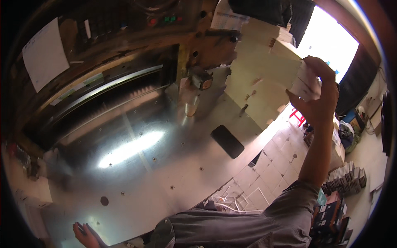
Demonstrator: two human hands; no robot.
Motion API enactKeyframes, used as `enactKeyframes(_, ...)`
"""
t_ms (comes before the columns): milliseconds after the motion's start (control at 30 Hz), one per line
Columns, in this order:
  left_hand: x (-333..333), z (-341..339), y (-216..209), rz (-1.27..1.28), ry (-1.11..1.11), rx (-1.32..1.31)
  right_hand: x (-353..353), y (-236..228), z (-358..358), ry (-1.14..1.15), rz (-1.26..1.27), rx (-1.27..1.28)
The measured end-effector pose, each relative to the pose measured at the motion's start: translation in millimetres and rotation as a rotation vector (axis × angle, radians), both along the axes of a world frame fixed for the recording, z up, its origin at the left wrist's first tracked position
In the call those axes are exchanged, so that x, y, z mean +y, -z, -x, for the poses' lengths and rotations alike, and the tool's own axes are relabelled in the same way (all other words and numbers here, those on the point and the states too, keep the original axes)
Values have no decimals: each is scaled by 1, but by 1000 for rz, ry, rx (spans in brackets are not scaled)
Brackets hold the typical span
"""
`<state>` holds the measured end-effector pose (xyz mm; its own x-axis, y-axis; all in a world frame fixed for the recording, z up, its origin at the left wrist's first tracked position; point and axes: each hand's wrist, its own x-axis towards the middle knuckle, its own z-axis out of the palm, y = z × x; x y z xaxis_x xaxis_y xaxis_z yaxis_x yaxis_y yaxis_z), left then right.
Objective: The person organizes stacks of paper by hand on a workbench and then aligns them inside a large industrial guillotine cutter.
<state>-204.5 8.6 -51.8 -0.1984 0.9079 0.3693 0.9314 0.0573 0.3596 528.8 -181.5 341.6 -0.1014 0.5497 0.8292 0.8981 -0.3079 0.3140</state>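
Right hand [320, 93] gripping one small white paper stack [305, 84] beside tall cream card pile [260, 78]; left hand [84, 234] open, flat on shiny steel bench [165, 173]; one black phone [227, 141] on bench.

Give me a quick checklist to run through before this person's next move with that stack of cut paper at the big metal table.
1. Right hand gripping the paper stack: ok, fingers wrap it.
2. Stack clear of the table: ok, held up beside the pile of sheets.
3. Left hand away from the cutter slot: ok, it rests at the table's near edge.
4. Phone out of the way: not ok, it lies on the table.
5. Stack edges squared: cannot tell.
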Motion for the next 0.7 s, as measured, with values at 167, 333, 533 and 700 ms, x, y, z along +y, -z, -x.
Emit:
enactKeyframes(167, -5, 7, 13, -47, 39, -132, 45, 75, 62, -862, 115, 1134)
enactKeyframes(333, -16, -112, -51, 39, 200, -696, 115, 122, 112, -1279, 516, 813)
enactKeyframes(533, -51, -211, -88, -94, 752, -824, 181, 108, 247, -1334, 1159, 131)
enactKeyframes(700, -60, -251, -85, 172, 652, -850, 195, 175, 297, -1287, 1219, 111)
